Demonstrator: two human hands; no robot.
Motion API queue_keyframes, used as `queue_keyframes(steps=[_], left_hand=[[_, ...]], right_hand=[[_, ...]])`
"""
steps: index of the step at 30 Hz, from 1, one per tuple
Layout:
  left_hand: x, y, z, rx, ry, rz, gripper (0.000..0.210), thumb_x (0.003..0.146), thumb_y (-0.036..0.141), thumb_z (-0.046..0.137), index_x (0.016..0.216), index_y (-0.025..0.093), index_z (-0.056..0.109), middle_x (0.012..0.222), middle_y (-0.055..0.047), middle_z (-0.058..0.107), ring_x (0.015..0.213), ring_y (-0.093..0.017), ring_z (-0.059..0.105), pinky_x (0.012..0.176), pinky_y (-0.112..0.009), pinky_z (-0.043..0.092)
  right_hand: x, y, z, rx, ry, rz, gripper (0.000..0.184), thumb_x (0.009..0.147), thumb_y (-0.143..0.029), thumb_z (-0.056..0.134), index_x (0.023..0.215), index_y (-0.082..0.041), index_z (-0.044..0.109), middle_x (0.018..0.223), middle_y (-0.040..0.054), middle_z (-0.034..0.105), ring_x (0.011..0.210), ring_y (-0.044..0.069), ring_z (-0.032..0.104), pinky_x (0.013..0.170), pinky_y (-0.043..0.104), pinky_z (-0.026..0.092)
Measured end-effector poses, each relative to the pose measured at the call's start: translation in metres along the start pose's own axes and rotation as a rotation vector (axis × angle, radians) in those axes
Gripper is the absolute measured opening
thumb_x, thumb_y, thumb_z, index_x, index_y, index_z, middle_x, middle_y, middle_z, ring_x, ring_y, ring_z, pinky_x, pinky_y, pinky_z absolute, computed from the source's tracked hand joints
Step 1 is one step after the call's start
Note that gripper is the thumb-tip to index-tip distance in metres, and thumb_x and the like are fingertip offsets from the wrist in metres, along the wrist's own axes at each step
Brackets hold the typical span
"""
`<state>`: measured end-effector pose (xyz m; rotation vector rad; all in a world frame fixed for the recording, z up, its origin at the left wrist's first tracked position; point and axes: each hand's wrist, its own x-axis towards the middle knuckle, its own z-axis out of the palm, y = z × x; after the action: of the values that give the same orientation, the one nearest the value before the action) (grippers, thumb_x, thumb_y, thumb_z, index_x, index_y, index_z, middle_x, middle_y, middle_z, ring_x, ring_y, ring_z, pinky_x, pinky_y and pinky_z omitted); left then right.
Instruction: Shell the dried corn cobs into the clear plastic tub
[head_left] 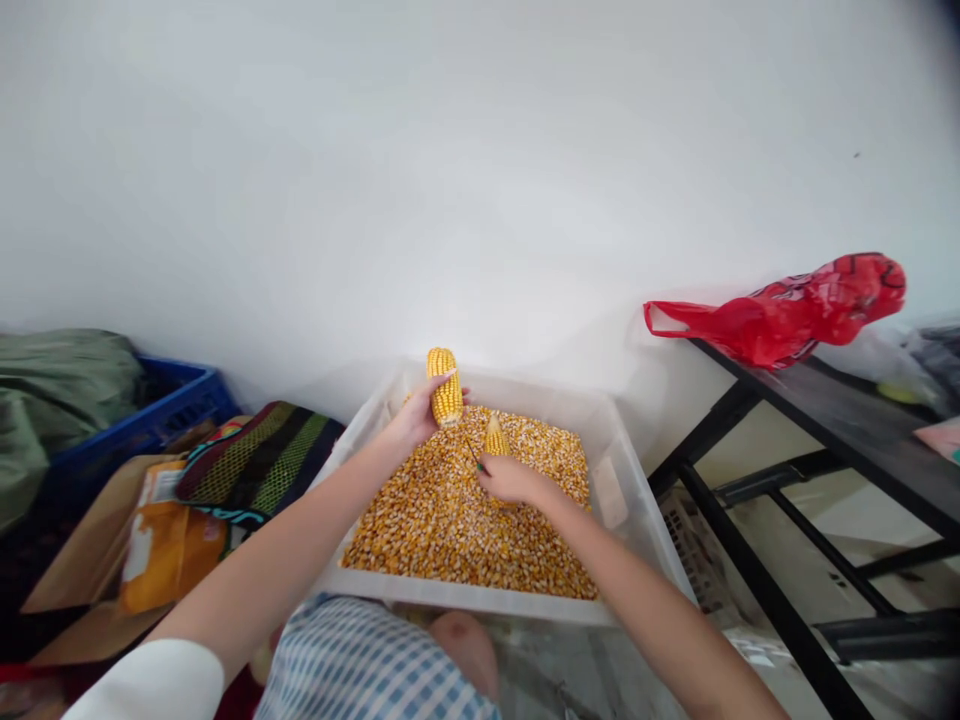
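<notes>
My left hand [424, 408] is closed around a yellow corn cob [444, 385], held upright above the far-left part of the bin, its rows of kernels facing me. Lower and to the right, my right hand [514, 478] grips a screwdriver-like tool [472, 450]; its thin dark shaft points up toward the cob's bottom end, and a bit of green shows at the fingers. Its handle is hidden in my fist. A second corn cob [496, 437] lies on the loose kernels [457, 520], just behind my right hand and partly covered by it.
A translucent plastic bin [480, 592] holds the kernels, against a white wall. On the right stands a black metal-framed rack [750, 500] with a red plastic bag [795, 310] on top. To the left are a blue crate [184, 405], a mesh bag [259, 460] and cardboard [94, 560].
</notes>
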<state>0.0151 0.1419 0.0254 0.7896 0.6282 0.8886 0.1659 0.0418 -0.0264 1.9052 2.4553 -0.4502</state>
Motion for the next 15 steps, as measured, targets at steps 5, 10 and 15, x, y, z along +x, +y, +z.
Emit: queue_keyframes(steps=[5,10,15], left_hand=[[-0.006,0.011,0.003,-0.105,0.027,0.062,0.038,0.07,0.045,0.054,0.094,0.015,0.053,0.072,-0.005,0.062,0.063,-0.015,0.061,0.056,-0.028,0.051],[-0.008,0.018,0.002,-0.048,0.078,0.114,0.041,0.07,0.046,0.053,0.095,0.013,0.055,0.066,-0.004,0.061,0.055,-0.012,0.058,0.058,-0.027,0.051],[-0.013,0.019,0.007,0.038,0.143,0.121,0.042,0.072,0.049,0.05,0.096,0.015,0.054,0.068,-0.006,0.062,0.059,-0.015,0.06,0.058,-0.029,0.051]], right_hand=[[-0.018,0.02,-0.03,0.256,-0.118,-0.037,0.029,0.081,-0.021,0.038,0.103,-0.014,0.055,0.063,0.0021,0.061,0.052,0.012,0.053,0.052,0.022,0.038],[-0.02,0.012,-0.045,0.433,0.309,-0.098,0.036,0.084,-0.026,0.036,0.118,-0.02,0.046,0.077,0.0004,0.059,0.063,0.011,0.052,0.061,0.023,0.04],[-0.023,-0.005,-0.053,0.58,0.578,-0.238,0.036,0.089,-0.029,0.029,0.119,-0.021,0.047,0.091,0.0038,0.06,0.083,0.014,0.054,0.077,0.027,0.042]])
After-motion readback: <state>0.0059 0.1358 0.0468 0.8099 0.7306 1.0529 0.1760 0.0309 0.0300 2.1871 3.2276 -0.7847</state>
